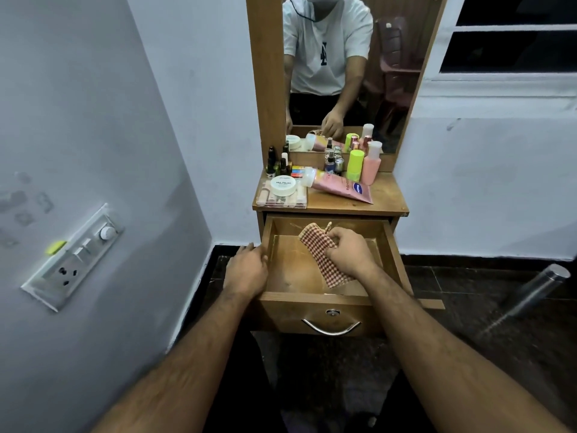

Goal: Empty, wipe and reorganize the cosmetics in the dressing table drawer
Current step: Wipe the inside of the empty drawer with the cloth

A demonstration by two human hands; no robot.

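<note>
Inside the bare wooden drawer [282, 267], the right hand [349, 253] grips a crumpled red-and-cream checked cloth [318, 248] while the left hand [248, 270] clasps the drawer's left wall.

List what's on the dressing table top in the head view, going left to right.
Dark nail polish bottles → white nail polish tub on a clear case → lying pink tube → neon green bottle → peach bottle.
</note>
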